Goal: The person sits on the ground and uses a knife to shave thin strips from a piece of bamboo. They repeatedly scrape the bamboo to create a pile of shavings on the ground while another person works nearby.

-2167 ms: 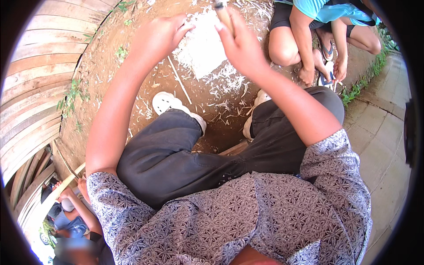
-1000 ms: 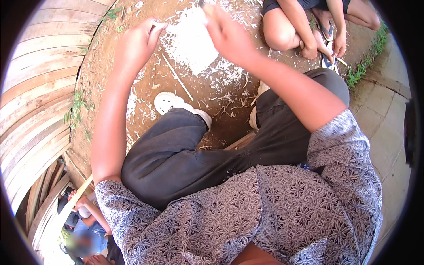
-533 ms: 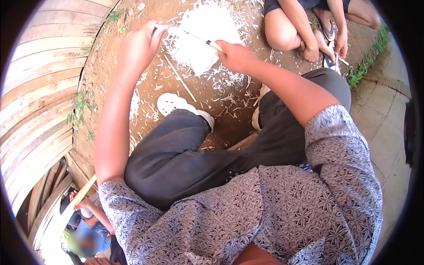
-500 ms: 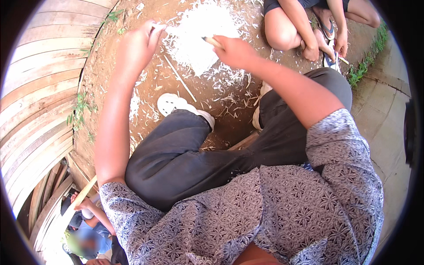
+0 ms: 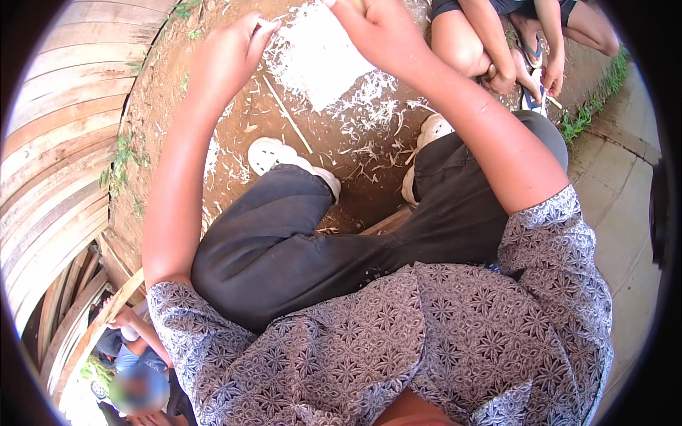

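At the tips of the left hand (image 5: pixel 229 57), thumb and forefinger pinch a pale sliver (image 5: pixel 274 25), its extent lost against white shavings (image 5: pixel 323 64); right hand (image 5: pixel 383 32) cropped above, finger closure indeterminable.

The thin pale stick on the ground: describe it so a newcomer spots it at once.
Find the big white heap on the brown dirt, then the white left shoe below. Between them, a thin pale stick slants down to the right. It is straight and far longer than the small scraps nearby.
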Demonstrator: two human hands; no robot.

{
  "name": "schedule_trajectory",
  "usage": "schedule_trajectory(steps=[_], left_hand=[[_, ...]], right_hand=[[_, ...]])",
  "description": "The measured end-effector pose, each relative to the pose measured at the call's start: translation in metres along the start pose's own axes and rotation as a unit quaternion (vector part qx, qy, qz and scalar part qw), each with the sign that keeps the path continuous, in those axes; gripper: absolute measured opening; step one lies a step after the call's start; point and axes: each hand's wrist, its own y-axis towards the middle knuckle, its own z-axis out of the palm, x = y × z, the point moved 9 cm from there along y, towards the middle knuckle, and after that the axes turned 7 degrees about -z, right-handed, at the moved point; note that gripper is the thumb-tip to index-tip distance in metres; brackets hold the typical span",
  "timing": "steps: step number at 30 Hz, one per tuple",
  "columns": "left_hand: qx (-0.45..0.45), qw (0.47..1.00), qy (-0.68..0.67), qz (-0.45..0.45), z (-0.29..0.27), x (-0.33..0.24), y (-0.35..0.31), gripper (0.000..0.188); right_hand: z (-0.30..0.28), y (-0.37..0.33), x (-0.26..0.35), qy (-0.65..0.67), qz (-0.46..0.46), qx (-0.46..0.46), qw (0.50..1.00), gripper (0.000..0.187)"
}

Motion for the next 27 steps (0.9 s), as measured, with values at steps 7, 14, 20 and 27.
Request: schedule_trajectory(steps=[7,14,20,27], left_hand=[[-0.019,1.000,-0.008,0.023,0.011,-0.005,0.003,0.031],[-0.005,0.999,0.028,0.019,0.004,-0.010,0.006,0.031],[-0.002,1.000,0.020,0.017,0.005,-0.007,0.002,0.033],[-0.002,0.998,0.048,0.050,0.009,-0.027,0.018,0.034]], right_hand=[[0.054,-0.020,-0.069,-0.090,0.006,0.059,0.994,0.034],[0.017,-0.022,-0.027,-0.015,-0.050,-0.119,0.992,0.034],[0.005,-0.004,-0.006,-0.038,-0.020,-0.036,0.998,0.032],[0.055,-0.024,-0.088,-0.151,0.059,0.137,0.977,0.039]])
